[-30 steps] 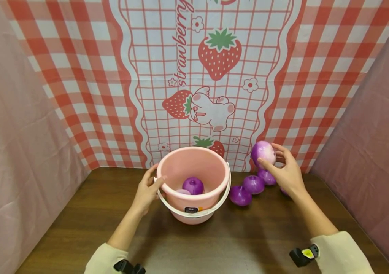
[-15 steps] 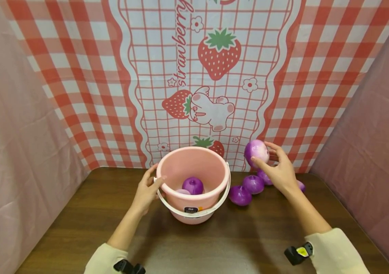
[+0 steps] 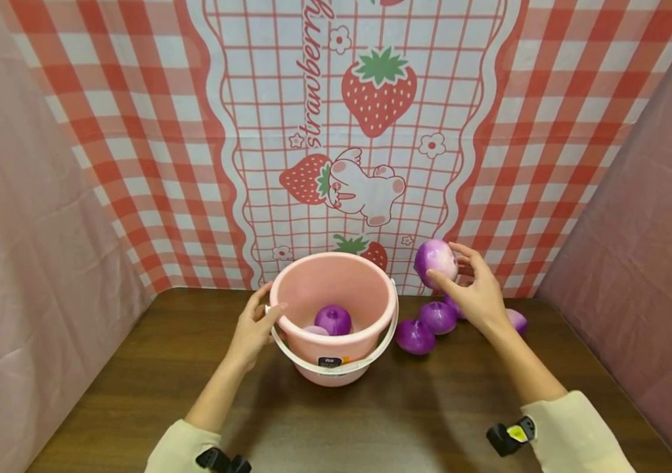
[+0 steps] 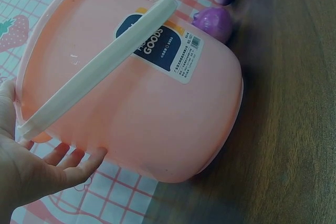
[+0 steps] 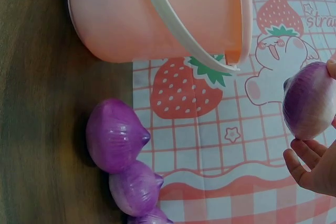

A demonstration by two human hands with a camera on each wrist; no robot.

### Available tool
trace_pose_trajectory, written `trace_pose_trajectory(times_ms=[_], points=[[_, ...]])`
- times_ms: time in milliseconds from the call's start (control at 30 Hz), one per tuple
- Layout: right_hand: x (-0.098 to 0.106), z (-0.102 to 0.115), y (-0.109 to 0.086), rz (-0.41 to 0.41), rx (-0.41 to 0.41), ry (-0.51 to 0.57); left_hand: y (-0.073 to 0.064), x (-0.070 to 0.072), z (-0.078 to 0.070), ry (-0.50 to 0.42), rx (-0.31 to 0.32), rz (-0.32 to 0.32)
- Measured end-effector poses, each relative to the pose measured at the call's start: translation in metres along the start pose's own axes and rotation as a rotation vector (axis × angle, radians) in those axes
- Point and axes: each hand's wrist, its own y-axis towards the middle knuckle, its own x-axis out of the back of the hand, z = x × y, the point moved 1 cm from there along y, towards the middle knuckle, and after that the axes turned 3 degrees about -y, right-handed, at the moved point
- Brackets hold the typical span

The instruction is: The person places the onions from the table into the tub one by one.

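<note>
The brown table (image 3: 134, 407) bears a pink bucket (image 3: 336, 282), gripped on its left side by my left hand (image 3: 253, 332). Well apart, my right hand (image 3: 477, 292) pinches a pale-sided onion (image 3: 436, 261), raised right of the bucket near purple onions (image 3: 438, 318).

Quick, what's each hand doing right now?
Left hand: holding the round pink plastic bucket at its rim.
Right hand: holding a round, shiny purple-and-white onion in the air.
</note>
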Motion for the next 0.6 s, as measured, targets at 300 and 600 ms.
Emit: trace_pose_trajectory(times_ms=[300,600], points=[[-0.006,0.006,0.002,-0.004,0.022,0.017,0.000,0.000,0.000,0.005,0.005,0.001],[-0.010,0.012,0.004,-0.005,0.032,0.042,0.000,-0.001,-0.001,-0.002,0.000,0.005]])
